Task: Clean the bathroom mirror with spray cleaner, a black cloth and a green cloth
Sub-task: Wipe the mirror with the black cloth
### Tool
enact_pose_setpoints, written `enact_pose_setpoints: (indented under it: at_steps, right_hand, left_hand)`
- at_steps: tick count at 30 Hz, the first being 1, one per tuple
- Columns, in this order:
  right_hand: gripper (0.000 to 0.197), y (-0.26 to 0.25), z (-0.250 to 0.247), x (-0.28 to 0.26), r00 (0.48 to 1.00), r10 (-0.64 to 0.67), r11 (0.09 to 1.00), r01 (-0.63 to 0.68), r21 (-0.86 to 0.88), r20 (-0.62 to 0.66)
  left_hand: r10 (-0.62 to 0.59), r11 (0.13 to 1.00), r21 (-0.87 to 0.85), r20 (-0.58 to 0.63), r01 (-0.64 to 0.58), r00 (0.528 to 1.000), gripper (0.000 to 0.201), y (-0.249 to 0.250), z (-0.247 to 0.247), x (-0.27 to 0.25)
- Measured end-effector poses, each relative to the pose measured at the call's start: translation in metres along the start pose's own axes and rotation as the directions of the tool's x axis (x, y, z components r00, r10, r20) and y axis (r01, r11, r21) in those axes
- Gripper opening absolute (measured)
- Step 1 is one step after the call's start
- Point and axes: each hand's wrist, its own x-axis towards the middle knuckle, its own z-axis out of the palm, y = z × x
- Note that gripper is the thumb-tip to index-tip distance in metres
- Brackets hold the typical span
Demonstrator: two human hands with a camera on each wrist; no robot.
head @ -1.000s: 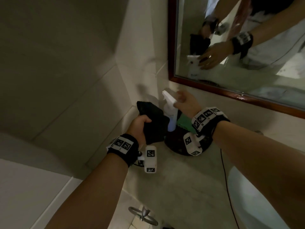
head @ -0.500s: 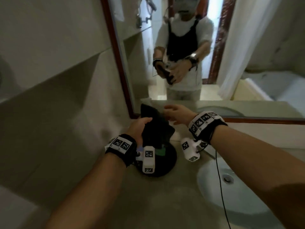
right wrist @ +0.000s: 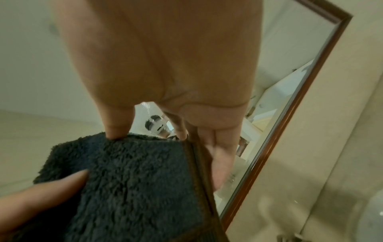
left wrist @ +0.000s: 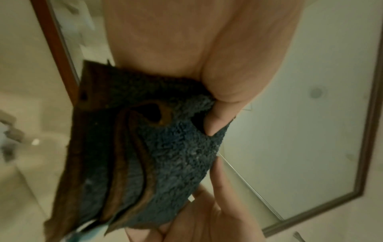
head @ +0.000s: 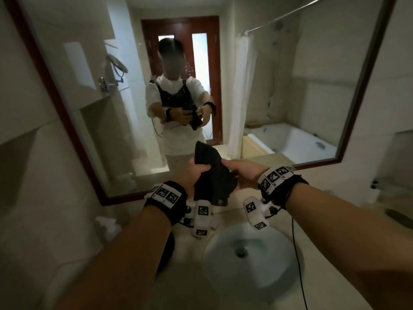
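Black terry, folded in several layers: the black cloth (head: pixel 212 175) is now held up at chest height in front of the mirror (head: pixel 279 97), above the basin (head: pixel 245 260). A second ago it was down at the counter corner beside the spray bottle, which the right hand was then touching; half a second ago both hands were rising with the cloth over a dark dish. The bottle is now out of the hands (a pale blurred shape at the lower left of the head view may be it, not confirmed).

The left hand (head: pixel 196 173) grips the cloth, fingers curled round its upper fold; the left wrist view shows the thumb pressed into the pile. The right hand (head: pixel 245 173) takes the opposite edge, thumb on one face and fingers behind, as the right wrist view confirms.

The green cloth is not identifiable in the current views.

Assessment: spraying appears to be finished or set aside, and the cloth is being arranged between both hands for wiping. No contact with the glass yet.
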Motion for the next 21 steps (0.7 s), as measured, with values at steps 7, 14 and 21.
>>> enact_pose_setpoints:
  at_steps: [7,14,21]
  right_hand:
    - [0.046,0.02,-0.128,-0.079,0.982,-0.103,0.965,0.138,0.224,-0.16]
    - [0.042,0.032,-0.226,-0.138,0.984,-0.075,0.902,0.135,0.409,-0.159]
    - [0.054,0.042,-0.288,-0.141,0.993,-0.071,0.885,0.105,0.454,-0.09]
  left_hand:
    - [0.083,0.996,-0.02,0.103,-0.081,0.991,0.04,0.025,0.143,-0.001]
    - [0.124,0.992,0.009,0.135,-0.127,0.983,0.049,0.059,0.25,0.009]
    - [0.189,0.98,0.02,0.201,-0.196,0.961,0.047,0.08,0.315,0.035]
